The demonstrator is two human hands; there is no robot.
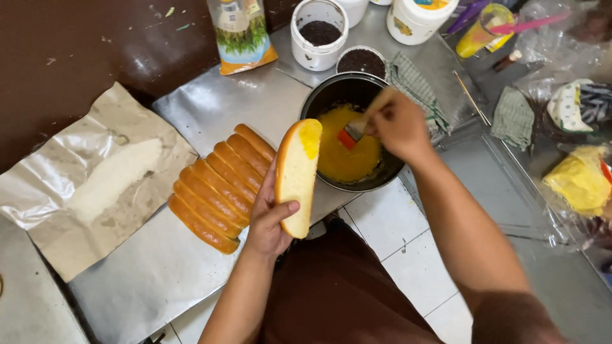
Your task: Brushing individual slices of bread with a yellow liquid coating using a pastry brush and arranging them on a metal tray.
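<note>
On the steel desk [210, 108] a row of long buns [220, 188] lies beside the left hand [268, 223], fingers clamped on a split bun [296, 175] held upright, while the right hand [398, 124], fingers closed around a brush [357, 129], dips it into yellow spread in a dark bowl [331, 92].

A row of bread loaves [220, 188] lies on the tabletop [210, 102], with a sheet of paper [95, 178] to its left. Right of the row, the left hand [268, 223] holds a split loaf [297, 175]. Further right, the right hand [398, 124] holds a brush [357, 127] in a pot [354, 137]. Two tubs [319, 32] stand behind the pot.
</note>
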